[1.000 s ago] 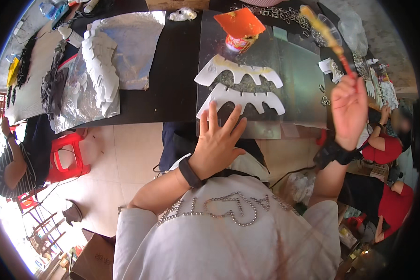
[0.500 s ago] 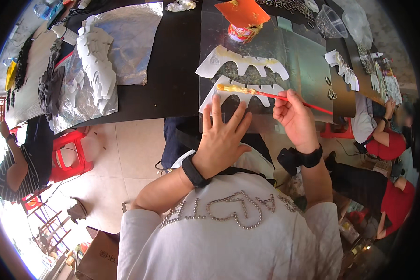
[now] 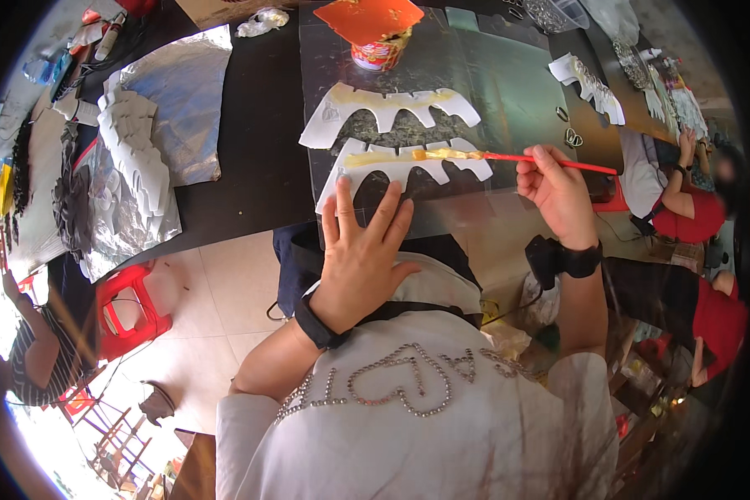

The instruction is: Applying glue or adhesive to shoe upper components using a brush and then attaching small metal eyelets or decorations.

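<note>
Black-banded left hand: fingers spread, tips at the near white piece, grasping nothing.
Right hand: fingers pinched round the red-handled brush.
Brush tip: over the near white piece, ending a yellowish smear (bristles thickly coated).
Far white piece: just beyond, also smeared.
Tub: farther along the bench, orange sheet atop.

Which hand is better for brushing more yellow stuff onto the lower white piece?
Probably the right hand: it holds the red-handled brush, yellow-coated tip over the lower white piece. The left hand holds no tool; its fingertips are at that piece's near edge.
</note>
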